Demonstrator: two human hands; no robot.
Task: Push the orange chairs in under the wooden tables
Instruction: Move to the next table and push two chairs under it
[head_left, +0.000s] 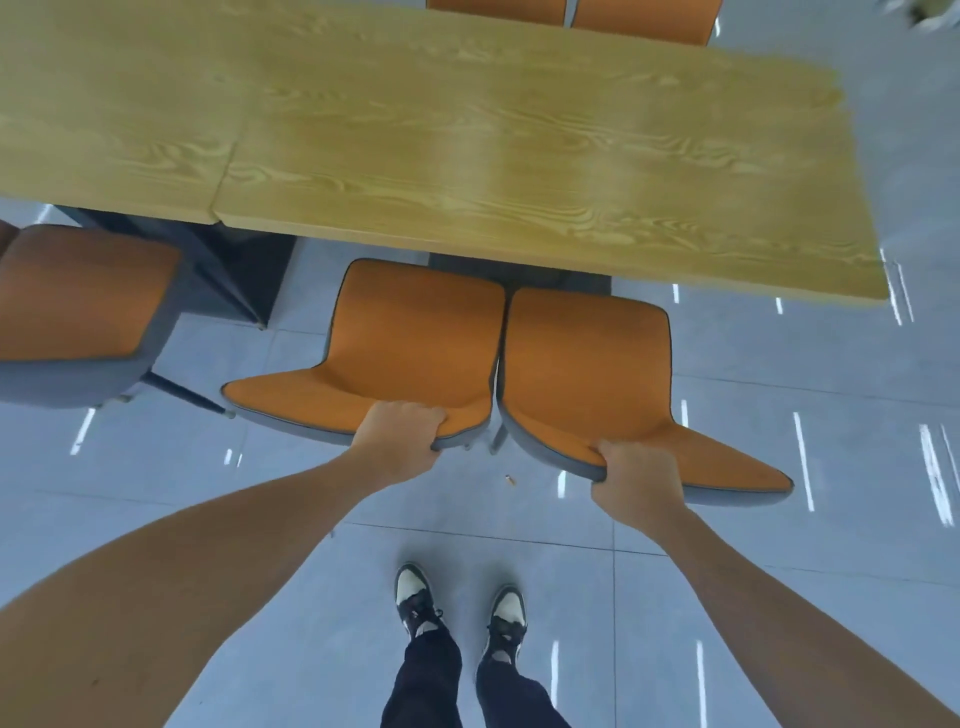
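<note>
Two orange chairs side by side, left chair (415, 338) and right chair (587, 364), shells touching or nearly so along the inner edges, front seat edges just short of the wooden table (467, 135) edge, not yet tucked under. Left hand (397, 439) curled shut over the top rim of the left chair's backrest, fingers (415, 413) hooked onto the orange face, thumb behind. Right hand (631, 473) clamped likewise on the right chair's top rim, fingers (610, 452) wrapped forward. Probably light, stiff moulded shells on thin legs; padded face likely grippy enough, rim a sound hold for a level shove. Risk judged: pushing high could tip the chairs rather than slide them. Beyond the fingertips, seats, then the table's dark base (239, 270). Left of the left hand, a third orange chair (78, 291) pulled out. Beneath the knuckles, glossy grey tiled floor (753, 597), probably slick, and a small bit of litter (510, 480) between the hands. Two more orange chair backs (644, 18) across the table.
</note>
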